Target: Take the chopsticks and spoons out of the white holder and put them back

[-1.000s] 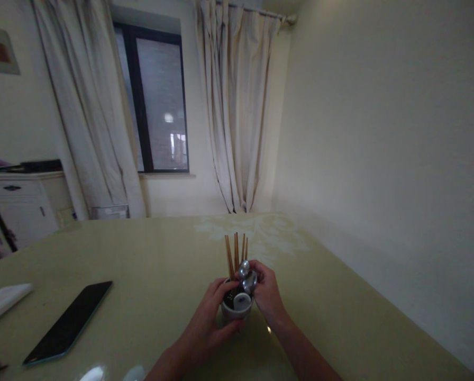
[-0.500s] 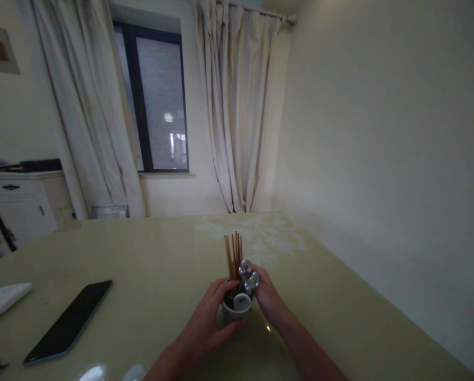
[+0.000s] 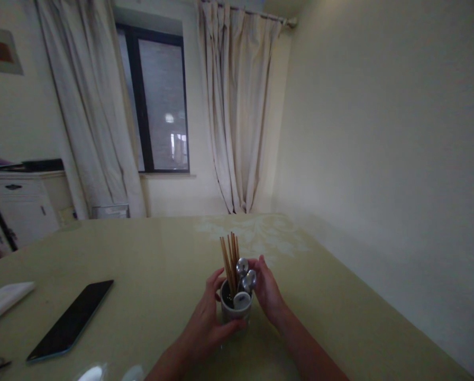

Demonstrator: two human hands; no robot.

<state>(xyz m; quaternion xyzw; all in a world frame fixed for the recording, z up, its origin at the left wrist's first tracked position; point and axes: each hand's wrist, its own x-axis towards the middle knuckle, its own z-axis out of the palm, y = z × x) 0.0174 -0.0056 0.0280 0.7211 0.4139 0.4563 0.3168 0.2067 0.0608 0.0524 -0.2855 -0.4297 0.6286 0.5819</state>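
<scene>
Only 1 view exists, from a camera worn on the person's head. It faces forward and slightly down across a pale green table [image 3: 149,254] toward a window [image 3: 157,106] and the room's far corner. Both forearms enter from the bottom edge, so the hands sit close below it, while the walls stand well beyond.

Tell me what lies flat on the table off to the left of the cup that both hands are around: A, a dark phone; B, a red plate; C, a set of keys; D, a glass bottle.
A: a dark phone lies flat on the table, left of the cup that the left hand and the right hand are around.
</scene>
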